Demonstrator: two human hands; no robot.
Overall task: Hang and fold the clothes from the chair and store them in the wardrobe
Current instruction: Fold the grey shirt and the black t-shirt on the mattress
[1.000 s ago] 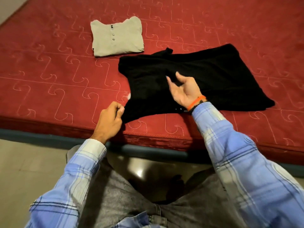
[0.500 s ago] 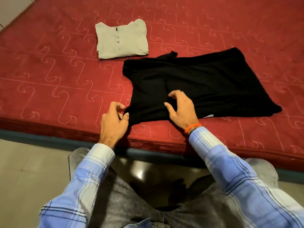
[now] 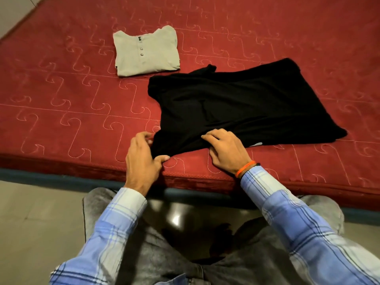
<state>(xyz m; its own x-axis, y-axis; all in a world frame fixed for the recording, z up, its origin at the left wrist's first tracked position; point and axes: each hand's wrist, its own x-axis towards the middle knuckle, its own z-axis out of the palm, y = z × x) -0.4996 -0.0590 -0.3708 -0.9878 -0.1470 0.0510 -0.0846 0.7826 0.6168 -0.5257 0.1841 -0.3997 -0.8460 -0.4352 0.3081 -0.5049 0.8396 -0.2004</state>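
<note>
Red quilted mattress (image 3: pixel 61 112) filling most of the view, its near edge running left to right just above a dark blue base (image 3: pixel 51 177). Black garment (image 3: pixel 236 108) spread flat toward the mattress's near edge, right of centre, its near left corner drawn to a point between the two hands. Grey folded shirt (image 3: pixel 146 51) with a short button placket, lying further back toward the far left, just beside the black garment's far left corner but apart from it. Left hand (image 3: pixel 141 159) clenched around the black garment's near left corner, thumb and curled fingers pinching the cloth close to the mattress's near edge. Right hand (image 3: pixel 226 151) lying knuckles up on the garment's near hem, fingers curled into the gathered cloth and grasping it. Orange band (image 3: pixel 245 168) round the right wrist, above a blue checked cuff (image 3: pixel 259 179)
</note>
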